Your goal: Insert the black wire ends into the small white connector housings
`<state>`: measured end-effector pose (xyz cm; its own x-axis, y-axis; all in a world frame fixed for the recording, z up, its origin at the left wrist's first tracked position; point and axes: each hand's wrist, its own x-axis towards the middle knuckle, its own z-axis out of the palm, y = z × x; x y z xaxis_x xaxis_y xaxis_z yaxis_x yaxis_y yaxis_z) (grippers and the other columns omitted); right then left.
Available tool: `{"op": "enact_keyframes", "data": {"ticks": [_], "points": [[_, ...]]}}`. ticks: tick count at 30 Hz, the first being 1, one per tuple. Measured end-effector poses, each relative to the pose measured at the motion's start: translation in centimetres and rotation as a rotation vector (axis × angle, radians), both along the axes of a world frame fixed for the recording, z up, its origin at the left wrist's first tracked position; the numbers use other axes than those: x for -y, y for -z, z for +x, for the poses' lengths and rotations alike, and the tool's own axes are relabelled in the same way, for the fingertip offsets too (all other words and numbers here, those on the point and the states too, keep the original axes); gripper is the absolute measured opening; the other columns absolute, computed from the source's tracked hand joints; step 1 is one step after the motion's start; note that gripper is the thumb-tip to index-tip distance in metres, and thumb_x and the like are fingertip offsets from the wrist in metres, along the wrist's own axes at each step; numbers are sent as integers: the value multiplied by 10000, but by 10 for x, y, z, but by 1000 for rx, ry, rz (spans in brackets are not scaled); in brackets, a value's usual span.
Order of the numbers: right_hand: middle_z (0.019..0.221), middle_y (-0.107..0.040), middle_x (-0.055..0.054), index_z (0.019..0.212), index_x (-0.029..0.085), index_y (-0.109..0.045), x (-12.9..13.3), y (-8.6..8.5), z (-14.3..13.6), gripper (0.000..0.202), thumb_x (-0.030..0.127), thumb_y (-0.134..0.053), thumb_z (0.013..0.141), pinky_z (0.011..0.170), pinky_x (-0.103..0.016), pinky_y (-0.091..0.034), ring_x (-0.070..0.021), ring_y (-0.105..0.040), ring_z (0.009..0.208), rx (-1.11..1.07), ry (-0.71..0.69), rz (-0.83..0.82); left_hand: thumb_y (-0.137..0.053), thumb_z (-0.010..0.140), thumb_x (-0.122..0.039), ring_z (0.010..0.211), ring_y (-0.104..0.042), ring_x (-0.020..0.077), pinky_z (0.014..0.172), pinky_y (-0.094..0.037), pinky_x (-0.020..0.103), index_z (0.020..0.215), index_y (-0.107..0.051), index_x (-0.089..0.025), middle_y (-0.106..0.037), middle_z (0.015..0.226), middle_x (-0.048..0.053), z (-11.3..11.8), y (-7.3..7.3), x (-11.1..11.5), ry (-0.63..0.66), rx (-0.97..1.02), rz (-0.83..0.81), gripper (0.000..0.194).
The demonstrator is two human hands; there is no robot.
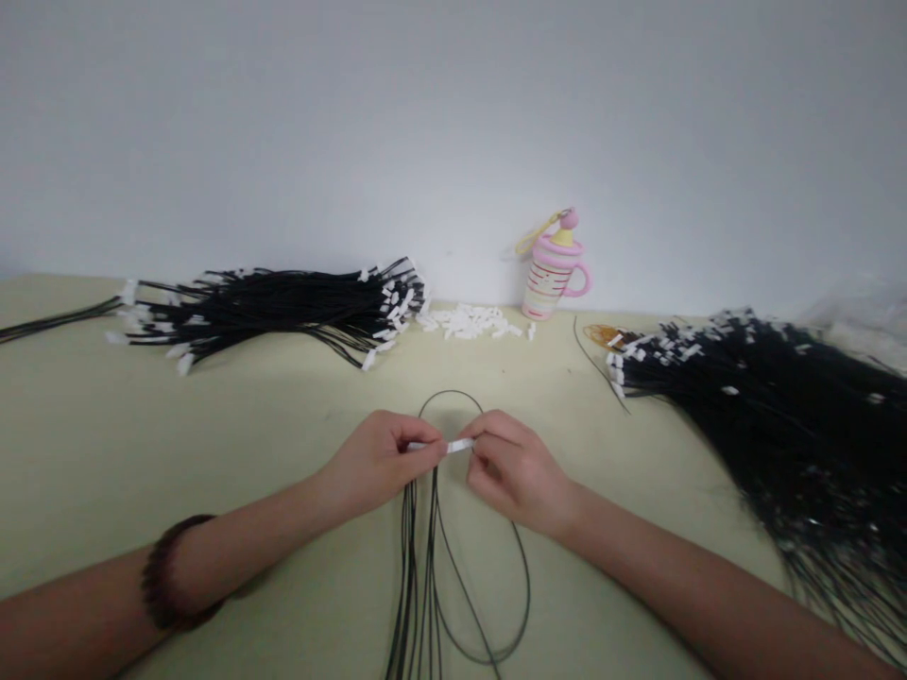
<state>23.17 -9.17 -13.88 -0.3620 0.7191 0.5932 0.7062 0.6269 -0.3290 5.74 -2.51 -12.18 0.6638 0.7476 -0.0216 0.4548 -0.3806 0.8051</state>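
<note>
In the middle of the head view both hands meet at a small white plastic connector (460, 445). My left hand (397, 453) pinches its left part between thumb and forefinger. My right hand (514, 463) has its fingers curled in at the connector's right end; a thin black wire comes out there. Several black wires (415, 586) hang down from below my left fingers toward the near edge of the view. One thin wire (528, 576) loops above and below my right hand. The fingertips partly cover where wire and connector join.
A bundle of black cables (283, 307) with white connectors lies at the back left. Loose white connectors (468, 321) are heaped beside it. A pink-lidded cup (549, 274) stands against the wall (354, 142). A larger black wire pile (794, 406) fills the right side of the table (283, 416).
</note>
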Motion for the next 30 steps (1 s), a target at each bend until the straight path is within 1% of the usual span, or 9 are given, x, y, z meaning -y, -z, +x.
{"op": "enact_keyframes", "data": {"ticks": [8, 12, 14, 17, 20, 23, 25, 27, 30], "points": [[775, -554, -67, 697, 149, -522, 1, -1, -1, 79, 96, -474, 728, 657, -265, -435, -147, -509, 729, 21, 28, -41, -493, 730, -360, 496, -362, 94, 463, -246, 194, 659, -648, -148, -434, 508, -46, 0, -1, 2, -3, 3, 10, 272], [857, -523, -69, 667, 143, -540, -1, -2, 2, 69, 112, -508, 720, 648, -241, -424, -120, -494, 718, -137, 35, -67, -511, 717, -355, 479, -341, 90, 452, -228, 201, 632, -646, -147, -426, 489, -50, -1, -4, -1, -79, 21, -11, 262], [840, -481, -58, 669, 135, -586, -4, 0, 4, 74, 149, -539, 725, 616, -231, -408, -107, -475, 695, -226, 67, -96, -522, 713, -366, 480, -343, 90, 453, -227, 203, 616, -640, -147, -420, 481, -51, -2, -5, -4, -129, 52, -38, 267], [690, -402, 7, 739, 139, -646, -10, 1, 9, 83, 189, -586, 710, 473, -193, -311, -58, -371, 528, -333, 57, -285, -552, 702, -374, 482, -351, 82, 457, -242, 196, 563, -600, -143, -409, 476, -55, -3, -7, -10, -214, 160, -114, 274], [532, -316, 67, 781, 122, -645, -16, -2, 16, 119, 211, -601, 715, 416, -175, -196, -33, -240, 439, -500, -66, -591, -592, 683, -358, 475, -356, 66, 449, -270, 176, 559, -578, -143, -429, 497, -58, -5, -14, -19, -292, 344, -255, 249], [494, -393, 66, 759, 103, -620, -18, -9, 26, 126, 219, -616, 711, 415, -157, -227, -29, -312, 438, -684, -307, -928, -637, 658, -310, 480, -380, 45, 442, -296, 138, 592, -603, -139, -469, 531, -50, -9, -25, -28, -351, 539, -395, 187], [476, -447, 58, 753, 100, -603, -17, -14, 32, 146, 240, -609, 711, 392, -150, -255, -28, -354, 400, -713, -434, -1075, -650, 646, -268, 491, -406, 31, 449, -316, 112, 613, -623, -138, -502, 562, -39, -12, -35, -32, -368, 635, -473, 137], [464, -508, 33, 754, 99, -588, -16, -16, 36, 174, 269, -584, 717, 357, -155, -282, -49, -413, 355, -685, -511, -1187, -652, 636, -238, 480, -414, 20, 448, -327, 99, 607, -628, -141, -521, 573, -34, -14, -45, -31, -360, 690, -530, 104], [675, -649, -75, 763, 77, -598, -16, -11, 36, 155, 203, -598, 673, 398, -180, -403, -130, -600, 506, -738, -589, -1343, -654, 631, -250, 419, -372, 18, 399, -292, 108, 541, -609, -139, -477, 485, -40, -19, -55, -23, -243, 675, -518, 150]]}}
